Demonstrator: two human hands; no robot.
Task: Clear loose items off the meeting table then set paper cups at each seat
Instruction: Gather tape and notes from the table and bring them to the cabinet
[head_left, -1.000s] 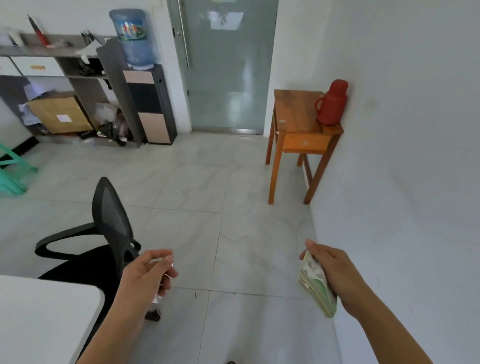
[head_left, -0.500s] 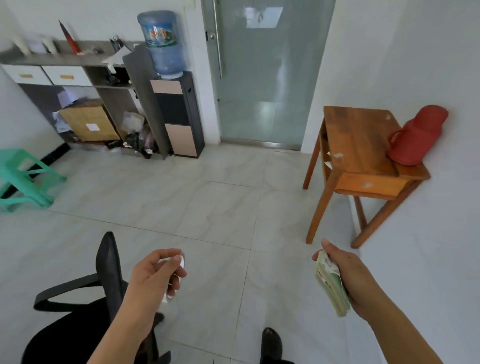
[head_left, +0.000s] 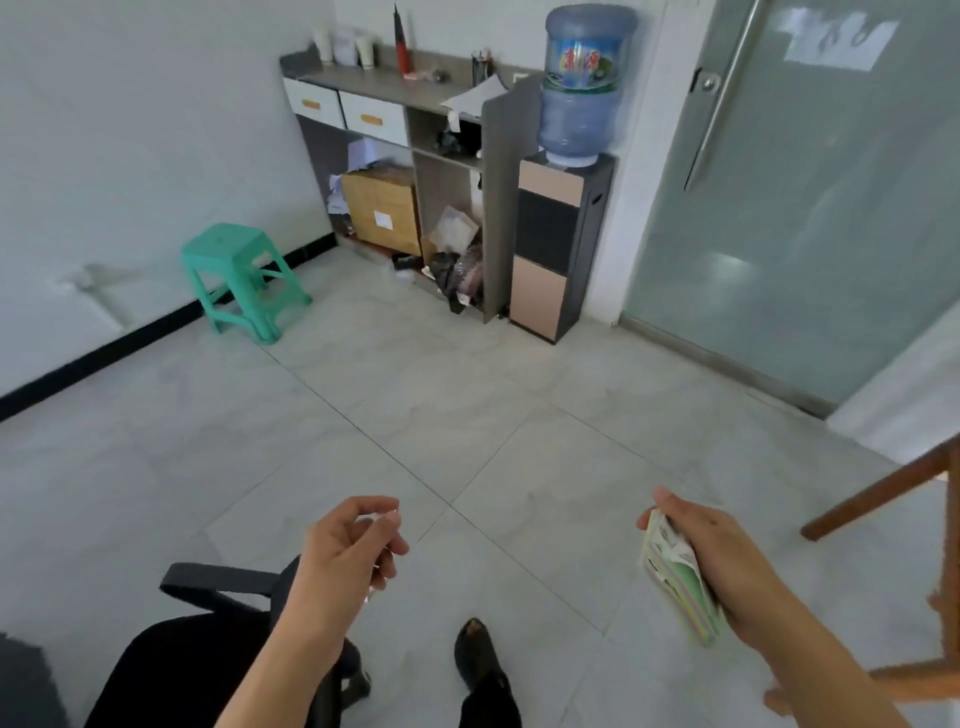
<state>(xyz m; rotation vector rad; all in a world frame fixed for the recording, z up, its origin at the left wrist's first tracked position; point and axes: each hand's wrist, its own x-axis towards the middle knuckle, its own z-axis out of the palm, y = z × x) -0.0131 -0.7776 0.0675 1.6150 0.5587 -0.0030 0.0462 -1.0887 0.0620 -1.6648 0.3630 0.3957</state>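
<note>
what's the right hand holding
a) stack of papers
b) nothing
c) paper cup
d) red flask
a: the right hand grips a stack of papers with coloured edges, held edge-up over the floor.

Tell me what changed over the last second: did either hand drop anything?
The person turned left: the wooden table slid to the right edge, the shelf unit and water dispenser came to centre, and the green stool moved in from the left edge. Nothing let go: the left hand still pinches a small white item, the right hand still grips the paper stack.
</note>
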